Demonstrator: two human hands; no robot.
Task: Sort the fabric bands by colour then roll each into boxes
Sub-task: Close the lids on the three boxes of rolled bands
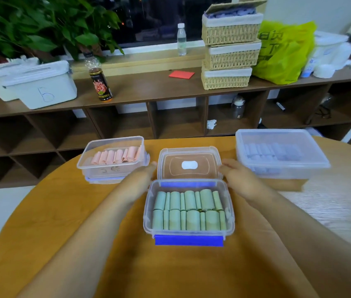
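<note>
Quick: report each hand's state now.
Left hand: open, stretched out beside the clear lid, gripping nothing.
Right hand: open, stretched out at the lid's other side.

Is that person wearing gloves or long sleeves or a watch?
No. The left grip and right grip are bare hands, with no gloves or rings showing. The left forearm and right forearm are bare too: no sleeve, watch or bracelet in view. The fingers are blurred, so tiny details cannot be told.

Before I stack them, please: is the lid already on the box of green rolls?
No, the green-roll box stands open and its lid lies behind it.
</note>
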